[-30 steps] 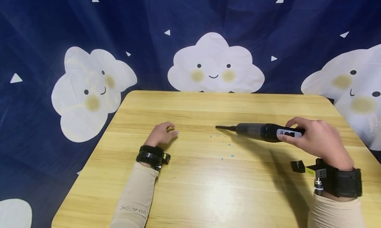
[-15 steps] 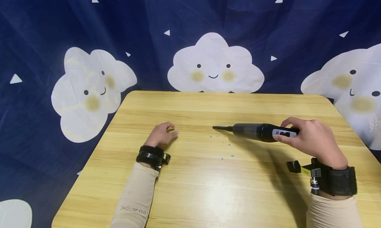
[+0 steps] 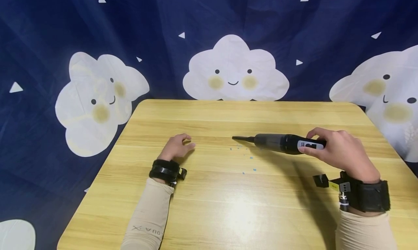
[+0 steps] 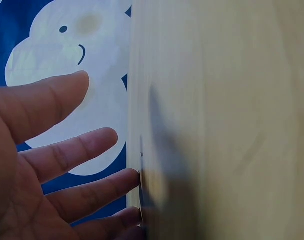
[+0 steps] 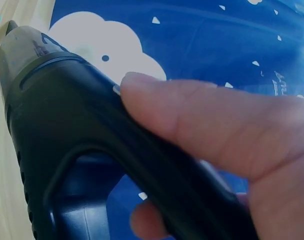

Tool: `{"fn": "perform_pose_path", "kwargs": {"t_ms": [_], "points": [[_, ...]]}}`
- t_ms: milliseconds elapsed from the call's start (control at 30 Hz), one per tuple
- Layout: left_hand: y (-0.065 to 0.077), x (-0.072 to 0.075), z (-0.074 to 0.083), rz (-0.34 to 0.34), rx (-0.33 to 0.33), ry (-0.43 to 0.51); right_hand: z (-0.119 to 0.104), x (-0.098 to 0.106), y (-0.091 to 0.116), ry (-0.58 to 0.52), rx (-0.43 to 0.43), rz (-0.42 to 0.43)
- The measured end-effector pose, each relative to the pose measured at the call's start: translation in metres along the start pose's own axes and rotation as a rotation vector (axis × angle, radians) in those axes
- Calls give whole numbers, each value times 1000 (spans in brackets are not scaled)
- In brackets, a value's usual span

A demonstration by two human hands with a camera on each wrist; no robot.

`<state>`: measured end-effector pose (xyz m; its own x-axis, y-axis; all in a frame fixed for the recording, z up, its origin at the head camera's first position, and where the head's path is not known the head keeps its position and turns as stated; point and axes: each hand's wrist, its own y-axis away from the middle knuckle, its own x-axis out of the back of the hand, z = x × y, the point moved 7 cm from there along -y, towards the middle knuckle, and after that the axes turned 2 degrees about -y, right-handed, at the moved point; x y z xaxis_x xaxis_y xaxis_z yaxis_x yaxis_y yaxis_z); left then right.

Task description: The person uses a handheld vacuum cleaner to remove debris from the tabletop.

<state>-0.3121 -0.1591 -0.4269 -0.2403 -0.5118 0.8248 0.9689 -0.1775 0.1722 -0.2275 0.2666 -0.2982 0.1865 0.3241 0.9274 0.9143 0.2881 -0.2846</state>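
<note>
My right hand [image 3: 343,150] grips the handle of a black handheld vacuum cleaner [image 3: 290,144], thumb along its top in the right wrist view. The vacuum's narrow nozzle [image 3: 243,138] points left, just behind several small blue scraps [image 3: 251,158] scattered on the table [image 3: 209,199]. Whether the nozzle tip touches the tabletop, I cannot tell. On the left side of the table, my left hand [image 3: 176,147] rests on its edge with fingers relaxed and slightly bent. It holds nothing; its fingers [image 4: 92,192] are spread in the left wrist view.
Behind the table hangs a dark blue curtain [image 3: 163,21] printed with white clouds and triangles. A wrist camera strap [image 3: 365,195] sits on the right forearm, another strap [image 3: 164,171] on the left. The vacuum casts a long shadow over the table's right part.
The vacuum and my right hand have shifted a little to the left, mostly in the first half second. My left hand and the blue scraps stay in place.
</note>
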Motion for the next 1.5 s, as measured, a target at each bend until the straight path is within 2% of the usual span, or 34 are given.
{"fn": "perform_pose_path", "kwargs": {"t_ms": [200,433,567,833,1000,1300,1500], "points": [[0,0,1,4,-2,2,1,3,0,34,47,41],[0,0,2,5,-5,2,5,8,2,29,21,92],[0,-1,2,-1,-5,-1,13,18,8,13,-19,83],[-1,2,0,7,3,1,42,39,29,-28,-188,17],[0,2,-1,0,8,-8,56,45,41,-36,-256,37],[0,2,0,-1,7,-10,71,47,57,-98,-283,108],[1,-1,-1,-7,19,-1,76,44,60,-84,-300,83]]}}
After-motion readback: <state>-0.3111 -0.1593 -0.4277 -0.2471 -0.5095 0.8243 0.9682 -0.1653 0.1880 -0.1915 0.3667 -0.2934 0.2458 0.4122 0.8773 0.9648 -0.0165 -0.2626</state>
